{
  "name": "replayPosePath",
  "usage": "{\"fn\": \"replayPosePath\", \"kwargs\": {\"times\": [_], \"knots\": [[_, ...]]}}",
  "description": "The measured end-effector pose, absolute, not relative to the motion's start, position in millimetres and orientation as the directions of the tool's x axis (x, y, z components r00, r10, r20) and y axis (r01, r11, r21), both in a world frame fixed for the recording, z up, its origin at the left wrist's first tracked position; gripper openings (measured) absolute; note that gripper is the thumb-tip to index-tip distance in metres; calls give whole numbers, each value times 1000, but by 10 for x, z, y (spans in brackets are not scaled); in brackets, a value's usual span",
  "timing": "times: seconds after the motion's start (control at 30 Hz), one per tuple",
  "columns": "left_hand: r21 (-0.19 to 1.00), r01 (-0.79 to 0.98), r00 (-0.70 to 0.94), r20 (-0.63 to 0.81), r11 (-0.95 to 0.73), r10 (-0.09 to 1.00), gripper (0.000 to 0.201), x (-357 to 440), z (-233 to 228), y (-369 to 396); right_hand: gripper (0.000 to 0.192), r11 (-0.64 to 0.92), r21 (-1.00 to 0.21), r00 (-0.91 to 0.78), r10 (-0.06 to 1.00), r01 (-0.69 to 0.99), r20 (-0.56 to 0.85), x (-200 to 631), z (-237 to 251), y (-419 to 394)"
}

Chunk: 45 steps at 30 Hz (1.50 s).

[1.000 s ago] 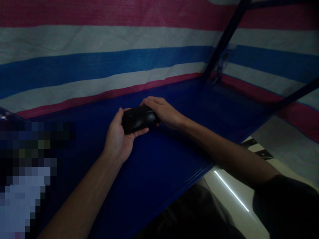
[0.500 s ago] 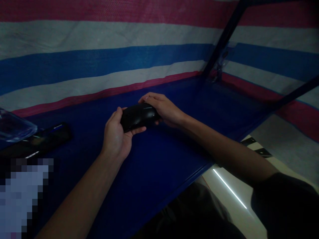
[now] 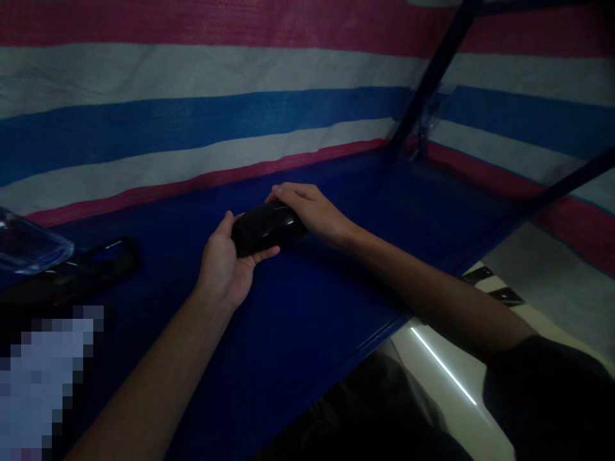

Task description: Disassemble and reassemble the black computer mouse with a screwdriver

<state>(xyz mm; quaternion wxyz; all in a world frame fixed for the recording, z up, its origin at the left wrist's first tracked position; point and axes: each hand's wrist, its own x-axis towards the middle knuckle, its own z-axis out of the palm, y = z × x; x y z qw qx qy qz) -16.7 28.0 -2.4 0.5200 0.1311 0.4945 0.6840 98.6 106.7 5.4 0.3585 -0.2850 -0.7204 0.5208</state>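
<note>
Dim light, striped woven tarp wall (image 3: 192,96), blue table (image 3: 298,320), pale floor (image 3: 461,378)

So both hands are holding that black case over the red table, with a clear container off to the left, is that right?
Not quite: the table is blue, not red, as the head view shows. Both the left hand and right hand do hold the black case, and the clear container sits left.

Glossy black case (image 3: 263,228); deep blue table (image 3: 298,320); tarp (image 3: 192,115) striped pink, white, blue; clear container (image 3: 29,246).
</note>
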Motion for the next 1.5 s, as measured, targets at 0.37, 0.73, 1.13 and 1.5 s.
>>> {"fn": "replayPosePath", "kwargs": {"times": [0.37, 0.73, 1.13, 1.5], "knots": [[775, -630, -359, -247, -39, 900, 31, -177, -20, 260, 25, 230, -966, -650, 753, 116, 101, 1066, 79, 1125], [760, -650, -342, -284, -7, 896, 27, -154, 22, 266, 44, 369, -925, -644, 731, 92, 227, 1078, 69, 1163], [767, -641, -353, -328, 29, 876, 33, -183, 11, 279, 35, 756, -653, -827, 343, -38, 445, 1149, 64, 1195], [917, -397, -365, -143, -15, 920, 25, -151, -21, 240, 55, 681, -718, -632, 620, 141, 464, 1118, 45, 1107]]}}
